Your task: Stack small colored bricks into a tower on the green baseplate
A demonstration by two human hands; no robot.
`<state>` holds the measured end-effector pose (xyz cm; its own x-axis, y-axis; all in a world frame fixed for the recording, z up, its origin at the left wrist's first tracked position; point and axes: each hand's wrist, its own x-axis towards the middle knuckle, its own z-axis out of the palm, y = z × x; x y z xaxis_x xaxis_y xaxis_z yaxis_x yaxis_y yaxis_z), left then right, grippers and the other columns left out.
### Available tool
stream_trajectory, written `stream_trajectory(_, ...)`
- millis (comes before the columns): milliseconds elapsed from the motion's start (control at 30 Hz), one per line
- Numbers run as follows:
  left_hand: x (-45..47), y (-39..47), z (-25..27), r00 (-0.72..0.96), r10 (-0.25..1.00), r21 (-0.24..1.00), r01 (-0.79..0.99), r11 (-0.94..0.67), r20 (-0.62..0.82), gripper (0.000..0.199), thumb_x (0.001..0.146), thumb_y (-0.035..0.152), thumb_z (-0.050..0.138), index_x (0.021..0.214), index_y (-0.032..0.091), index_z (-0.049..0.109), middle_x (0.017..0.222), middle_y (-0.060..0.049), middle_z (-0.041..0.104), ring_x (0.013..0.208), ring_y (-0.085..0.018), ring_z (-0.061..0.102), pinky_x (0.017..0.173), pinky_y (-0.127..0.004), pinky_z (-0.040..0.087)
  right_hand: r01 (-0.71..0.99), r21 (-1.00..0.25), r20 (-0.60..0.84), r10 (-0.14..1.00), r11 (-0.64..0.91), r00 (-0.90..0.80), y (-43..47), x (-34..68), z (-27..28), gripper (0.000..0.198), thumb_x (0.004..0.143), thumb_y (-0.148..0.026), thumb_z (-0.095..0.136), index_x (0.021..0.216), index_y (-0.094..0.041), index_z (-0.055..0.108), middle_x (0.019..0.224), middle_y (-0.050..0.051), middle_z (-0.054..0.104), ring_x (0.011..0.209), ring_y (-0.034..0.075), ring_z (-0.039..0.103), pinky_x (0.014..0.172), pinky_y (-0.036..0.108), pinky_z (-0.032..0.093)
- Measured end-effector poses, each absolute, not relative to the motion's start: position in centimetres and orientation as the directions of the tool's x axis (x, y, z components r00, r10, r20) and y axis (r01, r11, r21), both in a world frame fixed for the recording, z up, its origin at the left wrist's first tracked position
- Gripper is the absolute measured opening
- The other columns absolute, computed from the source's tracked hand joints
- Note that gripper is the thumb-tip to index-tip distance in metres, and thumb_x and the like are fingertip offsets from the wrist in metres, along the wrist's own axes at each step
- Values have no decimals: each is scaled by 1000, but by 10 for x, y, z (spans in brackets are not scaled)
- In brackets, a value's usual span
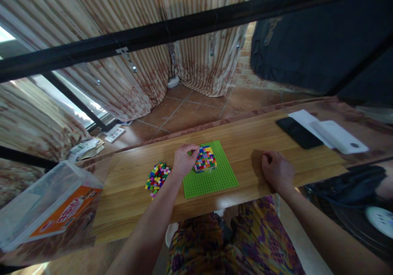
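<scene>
At the far left corner of a block of small multicoloured bricks (206,159), the fingers (194,147) of the left hand (184,161) are bent in close together, their tips touching or just beside the bricks; whether a loose brick is pinched between them is too small to tell. The block lies directly to the right of these fingers, a low, patchwork mass of red, blue, yellow, orange and other colours standing on a green studded baseplate (212,184). The baseplate spreads out below the left hand, reaching rightward and toward the body from the fingertips. Just to the left of that hand, and nearer the body than its fingers, is a loose pile of bricks (158,176) in mixed colours, lying straight on the wooden table (245,137). Well to the right of the block, the right hand (278,170) rests on the table with its fingers curled inward into a loose fist, apart from the baseplate and the bricks. Beyond those curled fingers, farther right, lie a black phone-like slab (298,132) and a white box (340,136). Far left of both hands, past the pile, stands a clear plastic tub (57,197) with an orange label.
</scene>
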<state>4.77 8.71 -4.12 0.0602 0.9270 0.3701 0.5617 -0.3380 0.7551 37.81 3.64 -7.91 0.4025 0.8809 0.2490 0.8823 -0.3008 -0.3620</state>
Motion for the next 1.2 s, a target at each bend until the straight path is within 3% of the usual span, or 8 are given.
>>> stream_trajectory(167, 49, 84, -41, 57, 939, 758, 576, -308, 338, 14, 87, 16, 68, 92, 24, 79, 100, -3, 82, 97, -20, 76, 98, -37, 59, 890, -361, 250, 891, -278, 379, 37, 380, -81, 37, 97, -34, 44, 106, -15, 75, 104, 14, 72, 80, 22, 61, 67, 34, 38)
stream_trajectory(433, 39, 60, -34, -25, 933, 755, 596, -274, 358, 39, 89, 15, 64, 127, 23, 68, 125, -7, 76, 117, -22, 71, 108, -42, 54, 885, -372, 258, 885, -278, 387, 37, 380, -82, 37, 96, -33, 45, 107, -16, 76, 105, 15, 71, 79, 22, 61, 68, 34, 41)
stream_trajectory(633, -12, 12, -22, -60, 929, 663, 717, -214, 365, 28, 92, 16, 59, 115, 25, 72, 122, -6, 77, 118, -22, 70, 108, -41, 53, 884, -366, 245, 887, -290, 392, 33, 380, -79, 38, 97, -35, 44, 106, -15, 76, 106, 16, 71, 82, 25, 60, 68, 36, 37)
stream_trajectory(800, -42, -32, -25, 17, 945, 548, 812, -203, 326, 16, 89, 20, 67, 101, 26, 76, 112, -5, 79, 111, -24, 71, 106, -45, 52, 878, -394, 208, 905, -270, 372, 31, 383, -78, 41, 98, -35, 42, 110, -14, 75, 111, 21, 70, 85, 27, 60, 69, 39, 34)
stream_trajectory(1000, -36, -53, -33, 73, 958, 376, 909, -179, 279, 23, 82, 17, 75, 101, 29, 78, 123, -6, 75, 119, -28, 64, 107, -51, 45, 890, -343, 184, 908, -300, 377, 31, 382, -74, 41, 98, -34, 42, 112, -13, 75, 111, 20, 71, 87, 27, 60, 69, 38, 33)
stream_trajectory(1200, -27, -49, -39, 95, 967, 316, 933, -169, 238, 14, 88, 19, 71, 95, 28, 77, 128, -5, 73, 124, -29, 61, 111, -54, 40, 897, -316, 196, 904, -308, 380, 32, 380, -74, 41, 99, -34, 43, 112, -13, 75, 112, 19, 72, 88, 28, 63, 70, 38, 37)
